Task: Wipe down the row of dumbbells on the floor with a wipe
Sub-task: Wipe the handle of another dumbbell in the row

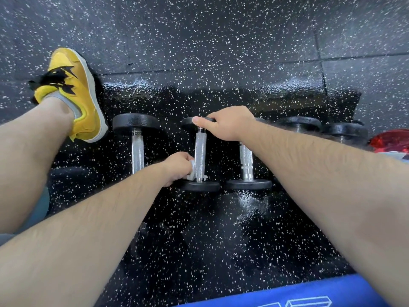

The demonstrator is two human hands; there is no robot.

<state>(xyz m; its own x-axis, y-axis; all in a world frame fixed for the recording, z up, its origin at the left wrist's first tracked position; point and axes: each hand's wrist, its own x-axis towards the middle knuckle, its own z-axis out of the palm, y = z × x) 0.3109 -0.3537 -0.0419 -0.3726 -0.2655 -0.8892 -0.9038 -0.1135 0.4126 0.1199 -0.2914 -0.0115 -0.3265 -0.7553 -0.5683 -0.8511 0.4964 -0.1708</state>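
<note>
blue fabric [287,293]: at the bottom edge, nearest the camera, with white outline print.
floor [199,240]: black rubber tiles flecked white, glossy in patches around the dumbbells.
left hand [179,167]: fingers clamped on a wipe, pressing it to the near end of the 2nd dumbbell's handle.
wipe [192,171]: white and crumpled, between the left fingers and the knurled steel handle, just above the near plate.
2nd dumbbell [200,151]: lies on the floor, handle pointing away from the camera, a black round plate at each end.
1st dumbbell [137,151]: just left of it, parallel; its near end is hidden behind the left forearm.
3rd dumbbell [246,160]: just right, its far end behind the right wrist.
right hand [230,124]: fingers clamped on the 2nd dumbbell's far plate, thumb lying along its rim.
4th dumbbell [298,125], 5th dumbbell [340,131]: farther right, mostly hidden by the right forearm.
red object [389,140]: shiny, at the right edge; cannot tell what it is.
yellow shoe [75,94]: black laces, near the 1st dumbbell's far plate.
</note>
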